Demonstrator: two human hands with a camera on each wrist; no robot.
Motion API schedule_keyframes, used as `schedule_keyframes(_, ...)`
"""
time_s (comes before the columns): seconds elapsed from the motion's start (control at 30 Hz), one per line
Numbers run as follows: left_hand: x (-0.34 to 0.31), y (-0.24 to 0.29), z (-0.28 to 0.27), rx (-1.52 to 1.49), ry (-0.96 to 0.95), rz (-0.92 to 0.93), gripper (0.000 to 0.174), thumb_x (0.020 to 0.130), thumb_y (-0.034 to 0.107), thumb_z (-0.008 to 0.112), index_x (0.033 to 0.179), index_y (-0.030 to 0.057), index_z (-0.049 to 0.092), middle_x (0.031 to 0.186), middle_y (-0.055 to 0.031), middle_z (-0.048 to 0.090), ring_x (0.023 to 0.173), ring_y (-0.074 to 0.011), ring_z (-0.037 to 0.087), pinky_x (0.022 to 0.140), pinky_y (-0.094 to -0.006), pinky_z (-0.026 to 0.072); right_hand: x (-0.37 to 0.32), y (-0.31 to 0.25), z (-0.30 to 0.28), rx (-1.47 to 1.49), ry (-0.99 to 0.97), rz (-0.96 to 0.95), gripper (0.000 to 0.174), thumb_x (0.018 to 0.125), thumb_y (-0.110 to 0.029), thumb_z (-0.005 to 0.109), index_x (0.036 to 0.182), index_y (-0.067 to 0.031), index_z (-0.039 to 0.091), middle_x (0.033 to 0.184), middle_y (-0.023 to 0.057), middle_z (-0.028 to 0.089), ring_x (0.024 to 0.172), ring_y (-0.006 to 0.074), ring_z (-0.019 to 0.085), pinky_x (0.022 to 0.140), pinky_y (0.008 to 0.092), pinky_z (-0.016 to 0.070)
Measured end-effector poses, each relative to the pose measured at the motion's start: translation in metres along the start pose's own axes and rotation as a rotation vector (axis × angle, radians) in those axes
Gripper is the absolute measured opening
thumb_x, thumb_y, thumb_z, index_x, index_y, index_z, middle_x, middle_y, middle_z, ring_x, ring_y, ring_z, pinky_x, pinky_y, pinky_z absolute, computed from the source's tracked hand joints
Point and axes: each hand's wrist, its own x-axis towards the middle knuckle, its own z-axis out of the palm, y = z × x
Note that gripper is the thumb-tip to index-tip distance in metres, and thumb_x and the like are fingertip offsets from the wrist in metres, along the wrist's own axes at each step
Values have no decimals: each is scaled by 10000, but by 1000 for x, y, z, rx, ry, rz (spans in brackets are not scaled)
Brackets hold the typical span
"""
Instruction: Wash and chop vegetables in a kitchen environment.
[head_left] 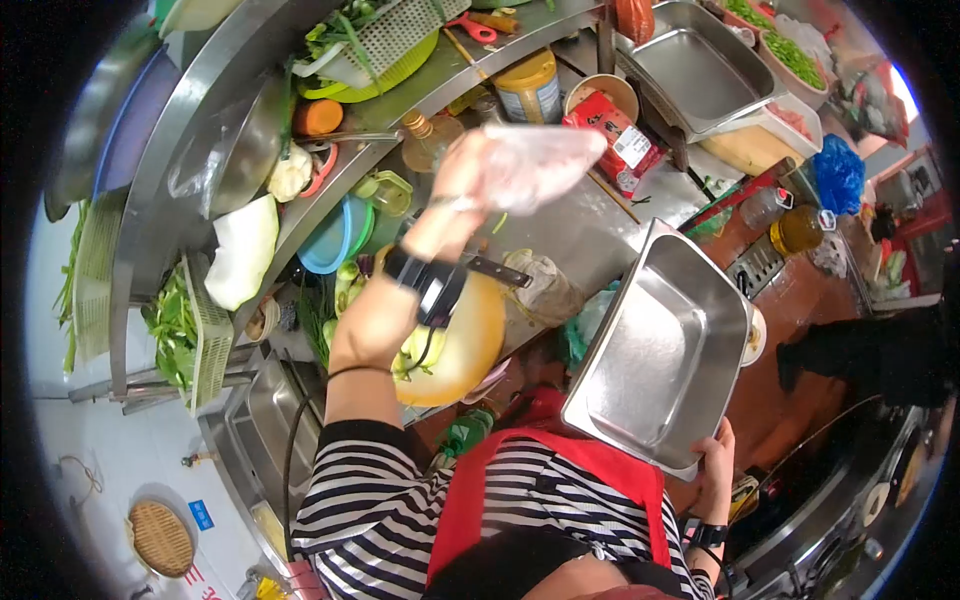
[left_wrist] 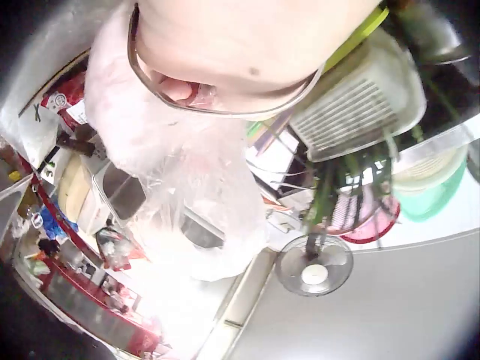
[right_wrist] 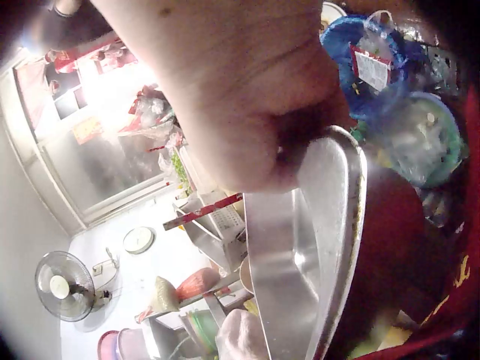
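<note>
Steel tray: nearest, right of centre in the head view, tilted so its inside shows; its long axis runs steeply from upper right to lower left.
Right hand: grips the tray's rim near its lower right corner, by far the nearer hand to it.
Round board: left of the tray, a knife across its upper part.
Left hand: above centre, blurred, holding a bag; finger placement cannot be told.
Clear bag: pinkish contents, stretching rightward from that hand, roughly level. The tray lies below and to its right, well apart.
Metal desk: beneath the bag.
Red packet: just beyond the bag's right end.
Shallow pan: farthest, upper right.
</note>
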Motion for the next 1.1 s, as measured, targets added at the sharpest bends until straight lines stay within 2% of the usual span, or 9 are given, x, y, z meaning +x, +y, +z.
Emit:
schedule_keyframes(0.13,-79,15,-67,-133,-65,-178,291,889,236,469,1030,-11,528,869,-87,612,749,-184,607,638,-289,521,20,-21,7,-36,-39,-127,430,593,71,438,1013,17,509,843,44,570,710,128,525,622,223,421)
schedule_keyframes(0.2,-108,20,-92,214,5,27,220,822,151,508,966,-9,554,846,-78,584,702,-140,571,616,-263,493,38,-32,13,-135,-57,-201,405,602,65,443,998,18,512,829,45,568,700,119,518,607,224,417)
schedule_keyframes(0.33,-132,37,-126,361,301,44,234,770,113,498,938,-32,573,838,-77,575,732,-133,548,642,-265,468,94,-56,22,-399,-158,-298,297,633,42,432,918,19,511,759,43,539,656,120,479,556,239,384)
schedule_keyframes(0.37,-130,35,-139,376,361,63,240,762,109,491,935,-35,576,842,-77,575,740,-134,546,651,-268,467,116,-58,22,-556,-154,-458,265,621,40,426,869,17,515,746,47,533,632,133,474,549,245,386)
schedule_keyframes(0.43,-118,33,-164,583,471,155,192,781,109,479,919,4,561,823,-38,562,693,-136,550,617,-265,478,123,-95,52,-625,-104,-482,237,604,38,422,822,25,514,712,68,523,631,127,465,552,254,389)
schedule_keyframes(0.63,-51,20,-189,337,589,313,199,767,56,503,953,6,552,793,-34,560,635,-125,527,565,-261,455,242,-127,91,-730,-318,-727,269,623,-25,475,879,44,524,768,190,574,721,254,565,665,330,435)
schedule_keyframes(0.87,6,-17,-225,189,647,58,274,746,8,546,1019,23,524,782,-56,575,671,-165,569,589,-302,488,270,-170,144,-1091,-250,-806,317,597,-80,578,887,34,521,723,101,552,704,204,544,654,311,430)
schedule_keyframes(1.0,35,-35,-229,153,497,6,281,760,-35,546,1036,18,540,777,-57,606,638,-147,579,540,-271,474,287,-175,159,-1193,-95,-922,333,654,-188,610,928,-11,545,829,188,612,781,334,598,684,395,452)
schedule_keyframes(1.1,31,-24,-208,418,416,-74,372,748,24,597,1109,9,509,931,-89,606,764,-177,586,654,-283,484,268,-195,185,-1298,-7,-867,316,717,-211,589,1013,-107,557,888,202,614,850,373,586,714,457,462)
